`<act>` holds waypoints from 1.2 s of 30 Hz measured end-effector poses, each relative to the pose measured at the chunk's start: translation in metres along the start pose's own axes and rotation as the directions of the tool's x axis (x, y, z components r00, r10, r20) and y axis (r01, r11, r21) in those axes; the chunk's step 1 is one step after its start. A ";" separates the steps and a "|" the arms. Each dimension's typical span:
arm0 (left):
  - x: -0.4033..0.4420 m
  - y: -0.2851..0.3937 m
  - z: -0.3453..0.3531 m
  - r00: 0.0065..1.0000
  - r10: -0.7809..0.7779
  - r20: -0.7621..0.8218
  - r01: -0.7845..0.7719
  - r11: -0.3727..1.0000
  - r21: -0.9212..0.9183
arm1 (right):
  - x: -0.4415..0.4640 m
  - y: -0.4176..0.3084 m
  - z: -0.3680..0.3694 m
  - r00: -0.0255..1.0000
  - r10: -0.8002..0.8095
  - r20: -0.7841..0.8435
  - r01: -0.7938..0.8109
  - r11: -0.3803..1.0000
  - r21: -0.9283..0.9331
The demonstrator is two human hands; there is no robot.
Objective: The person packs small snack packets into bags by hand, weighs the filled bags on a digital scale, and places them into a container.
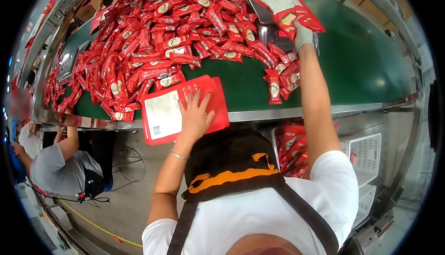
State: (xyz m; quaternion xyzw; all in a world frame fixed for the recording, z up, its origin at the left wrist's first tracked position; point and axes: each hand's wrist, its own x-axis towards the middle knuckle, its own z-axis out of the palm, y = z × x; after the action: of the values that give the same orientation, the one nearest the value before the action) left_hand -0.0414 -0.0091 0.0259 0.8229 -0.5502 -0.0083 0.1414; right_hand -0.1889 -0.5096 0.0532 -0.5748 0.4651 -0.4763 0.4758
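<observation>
Your right hand (303,36) grips a red pouch (291,6) slanting forward-left over the scale (270,33); your left hand (196,116) spreads on stacked packets (163,111).

A heap of small packets (153,46) covers the left and middle of a worktable (361,69). On the near edge, before the heap, a stack of flat pouches (162,113) lies partly overhanging, a worker's left hand (197,116) on top. Right of the heap sits a scale (270,35), more packets on its near side; the right hand (303,35) holds a pouch (303,16) above its right side. Below the near edge, crates (371,148) stand at right, a co-worker (65,167) at left.
</observation>
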 end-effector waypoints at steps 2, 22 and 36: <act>-0.008 -0.002 0.021 0.998 -0.038 0.057 0.038 0.999 0.004 | 0.033 0.030 -0.011 0.973 0.175 0.150 -0.194 0.973 0.127; 0.013 -0.002 0.036 0.997 -0.072 -0.022 0.071 0.997 -0.024 | -0.118 0.100 -0.110 0.945 0.130 -0.301 -0.037 0.954 0.296; 0.388 0.068 0.049 0.969 0.245 -0.045 -0.248 0.964 -0.100 | -0.127 0.098 -0.116 0.962 0.085 -0.261 -0.001 0.951 0.309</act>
State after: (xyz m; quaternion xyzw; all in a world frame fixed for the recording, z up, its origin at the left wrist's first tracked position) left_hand 0.0421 -0.3969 0.0504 0.7396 -0.6448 -0.0062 0.1931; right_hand -0.3263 -0.4075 -0.0461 -0.4133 0.4590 -0.6061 0.5012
